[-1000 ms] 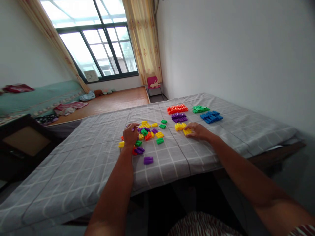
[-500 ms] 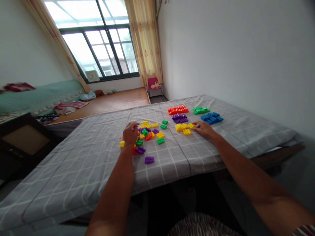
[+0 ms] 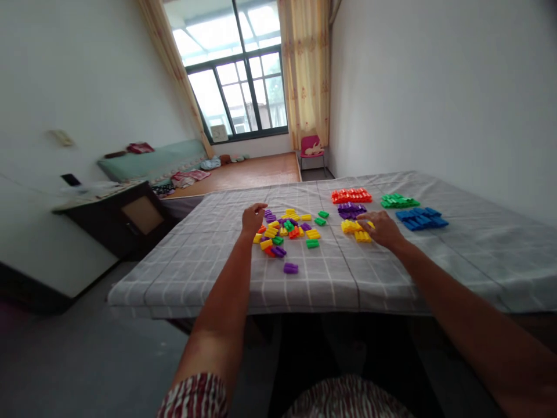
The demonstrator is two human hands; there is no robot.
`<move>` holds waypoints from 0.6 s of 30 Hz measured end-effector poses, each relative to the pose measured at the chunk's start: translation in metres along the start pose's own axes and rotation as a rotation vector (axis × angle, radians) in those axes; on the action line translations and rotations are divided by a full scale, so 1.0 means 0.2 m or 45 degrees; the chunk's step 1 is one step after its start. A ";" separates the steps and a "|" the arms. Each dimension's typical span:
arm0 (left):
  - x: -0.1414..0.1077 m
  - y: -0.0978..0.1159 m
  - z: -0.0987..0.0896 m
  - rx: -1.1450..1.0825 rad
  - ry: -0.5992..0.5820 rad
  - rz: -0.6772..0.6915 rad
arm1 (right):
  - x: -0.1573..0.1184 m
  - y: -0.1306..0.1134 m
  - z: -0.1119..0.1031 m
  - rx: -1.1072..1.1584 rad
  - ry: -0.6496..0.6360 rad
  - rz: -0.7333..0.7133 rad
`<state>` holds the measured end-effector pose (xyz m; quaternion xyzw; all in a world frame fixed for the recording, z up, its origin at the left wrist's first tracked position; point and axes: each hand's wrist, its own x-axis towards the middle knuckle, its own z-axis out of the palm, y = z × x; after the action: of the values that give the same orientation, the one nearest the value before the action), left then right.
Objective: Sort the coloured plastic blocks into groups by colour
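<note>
My left hand (image 3: 253, 219) hovers at the left edge of a mixed heap of small plastic blocks, fingers curved and thumb apart, with nothing visible between them. Purple blocks (image 3: 270, 216) lie just right of its fingertips. Yellow, green and orange blocks lie in the same heap, and a lone purple block (image 3: 290, 268) rests nearer the table's front edge. My right hand (image 3: 381, 229) is at the yellow group (image 3: 349, 226), its fingers and thumb around a yellow block (image 3: 370, 224) that they partly hide.
Sorted orange (image 3: 351, 195), purple (image 3: 351, 210), green (image 3: 399, 200) and blue blocks (image 3: 421, 218) sit in groups behind and right of the yellow ones. A grey checked cloth (image 3: 195, 267) covers the table. Beyond are a low bed (image 3: 256, 170), a pink chair (image 3: 311, 145) and a dark cabinet (image 3: 117, 217).
The view has swung left, so the table appears further right. My left hand has drawn back from the heap, uncovering purple blocks. My right hand's fingers reach further over the yellow group.
</note>
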<state>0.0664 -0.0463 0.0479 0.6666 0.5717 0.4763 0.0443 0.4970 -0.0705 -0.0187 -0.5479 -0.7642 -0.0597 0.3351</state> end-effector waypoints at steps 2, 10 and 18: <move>-0.02 -0.02 -0.06 0.066 -0.152 -0.027 | -0.02 -0.05 0.02 0.024 0.029 -0.036; -0.21 -0.05 -0.03 0.300 -0.615 -0.031 | -0.12 -0.17 0.03 0.067 0.136 -0.120; -0.21 0.11 0.10 0.240 -0.393 -0.141 | -0.11 -0.08 0.00 0.169 0.400 0.127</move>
<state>0.0994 -0.0776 0.0259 0.7005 0.6360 0.3094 0.0950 0.4862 -0.0935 -0.0273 -0.5457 -0.6765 -0.0772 0.4884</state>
